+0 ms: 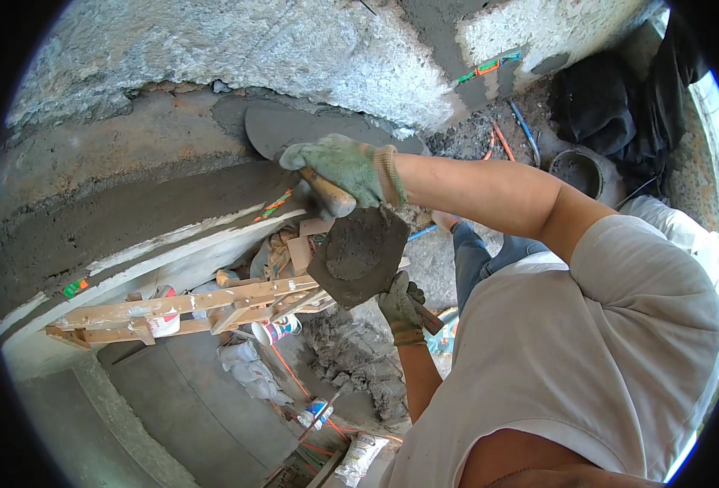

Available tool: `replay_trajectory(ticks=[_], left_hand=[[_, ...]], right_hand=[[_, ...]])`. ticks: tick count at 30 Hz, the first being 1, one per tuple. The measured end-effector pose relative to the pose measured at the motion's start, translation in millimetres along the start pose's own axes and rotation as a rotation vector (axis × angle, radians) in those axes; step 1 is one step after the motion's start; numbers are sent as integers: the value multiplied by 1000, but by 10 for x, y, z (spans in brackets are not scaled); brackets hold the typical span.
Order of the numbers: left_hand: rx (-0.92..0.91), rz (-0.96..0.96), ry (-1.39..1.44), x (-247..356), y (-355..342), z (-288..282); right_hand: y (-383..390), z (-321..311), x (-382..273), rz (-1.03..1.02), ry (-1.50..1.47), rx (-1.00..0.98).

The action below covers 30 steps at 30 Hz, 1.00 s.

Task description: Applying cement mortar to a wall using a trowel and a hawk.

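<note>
My right hand (335, 171) wears a dirty pale green glove and is closed on the wooden handle of a trowel (327, 191), whose grey blade (286, 126) lies against wet mortar along the wall band (107, 187). Below it, my left hand (400, 309), also gloved, grips the short wooden handle of a square mortar board (359, 244). The board is coated in grey mortar and sits just below the trowel hand. Rough whitish plaster (213, 57) runs above the band.
A wooden plank frame (180, 309) with buckets (276, 329) is at lower left. Mortar rubble (335, 366), sacks (359, 455) and orange tubes lie below. Black fabric (611, 98), a round container (579, 175), loose conduits (522, 126) and white sacking (684, 236) are at right.
</note>
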<state>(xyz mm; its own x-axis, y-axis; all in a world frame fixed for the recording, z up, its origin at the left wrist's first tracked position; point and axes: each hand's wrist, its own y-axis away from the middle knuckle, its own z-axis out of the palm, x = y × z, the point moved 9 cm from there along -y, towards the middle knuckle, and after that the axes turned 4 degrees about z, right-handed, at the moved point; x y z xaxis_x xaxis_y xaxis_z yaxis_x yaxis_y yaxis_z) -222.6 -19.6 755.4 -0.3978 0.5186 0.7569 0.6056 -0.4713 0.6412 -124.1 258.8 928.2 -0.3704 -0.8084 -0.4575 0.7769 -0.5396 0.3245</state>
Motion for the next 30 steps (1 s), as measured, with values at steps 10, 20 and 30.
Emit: replay_trajectory(ticks=[10,20,30], left_hand=[[-140,43,6,104,-76,532],[-266,20,-24,87,-301,837],[-264,67,-73,307,-72,1099]], right_hand=[[-20,358,-261,-20,-82,-180],[1009,-937,772,-81,680,-254],[1112,-1187,1095,345,58,16]])
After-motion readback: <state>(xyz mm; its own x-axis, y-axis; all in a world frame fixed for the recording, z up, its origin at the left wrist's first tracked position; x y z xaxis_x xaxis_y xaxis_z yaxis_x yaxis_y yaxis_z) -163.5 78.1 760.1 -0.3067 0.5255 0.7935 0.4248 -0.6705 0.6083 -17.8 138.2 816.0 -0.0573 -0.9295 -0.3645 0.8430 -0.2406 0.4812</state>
